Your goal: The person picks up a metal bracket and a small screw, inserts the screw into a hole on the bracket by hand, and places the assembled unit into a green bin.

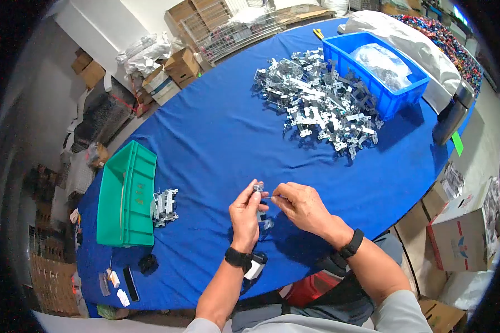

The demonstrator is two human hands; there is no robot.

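Observation:
My left hand [244,215] is closed on a small metal bracket [258,188], held upright near the table's front. Just to its right, my right hand [299,204] pinches thumb and fingers together beside the bracket; something thin and dark shows at its fingertips, too small to name. Below the left hand's fingers another metal piece [267,223] is partly visible. A large heap of metal brackets [316,111] lies further back on the blue cloth. At the left, a row of brackets [165,208] lies against a green crate [126,238] tipped on its side.
Behind the heap stands a blue bin [391,100] with a plastic bag [380,64] in it. A dark bottle [454,114] is at the right edge. A phone [130,284] and small papers lie front left. Cardboard boxes [464,227] stand beside the table.

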